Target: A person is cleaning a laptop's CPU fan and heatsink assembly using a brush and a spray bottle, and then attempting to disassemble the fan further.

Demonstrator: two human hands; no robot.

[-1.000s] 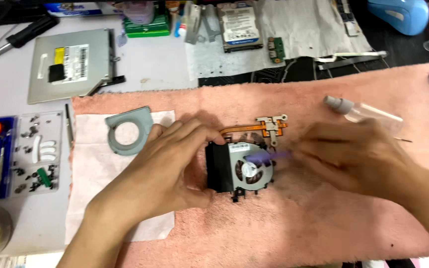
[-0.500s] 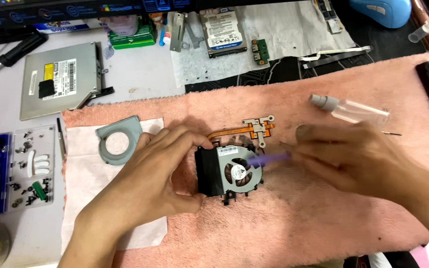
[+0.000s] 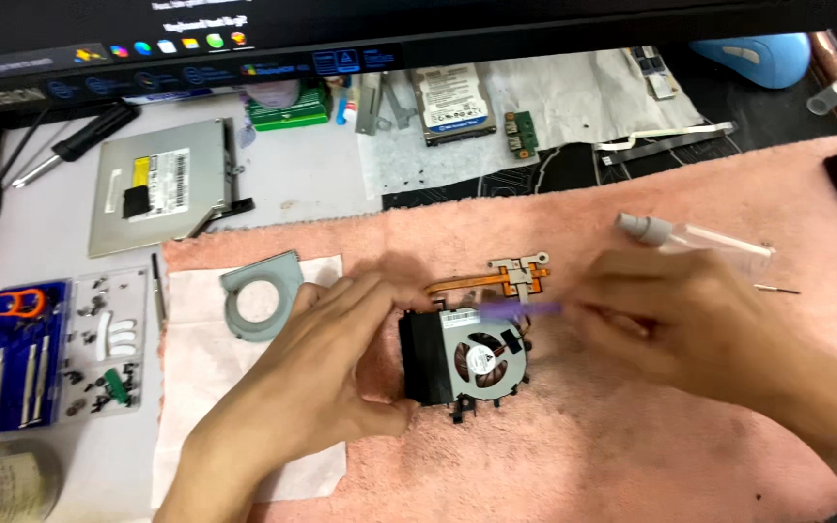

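Our left hand (image 3: 317,387) clamps the black laptop cooling fan (image 3: 465,360) at frame centre on the pink towel (image 3: 632,455), while our right hand (image 3: 675,324) pinches a blurred purple tool (image 3: 520,308) whose tip we cannot make out. A silver optical drive (image 3: 162,189) with a yellow-and-black label lies upper left. The view has shifted since the earlier frame, with a monitor edge (image 3: 418,39) now across the top.

A black, square laptop cooling fan with a silver metal cover and copper heat pipe (image 3: 467,363) lies flat on the pink towel. A thin purple tool (image 3: 520,308) is blurred and rests across its top edge.
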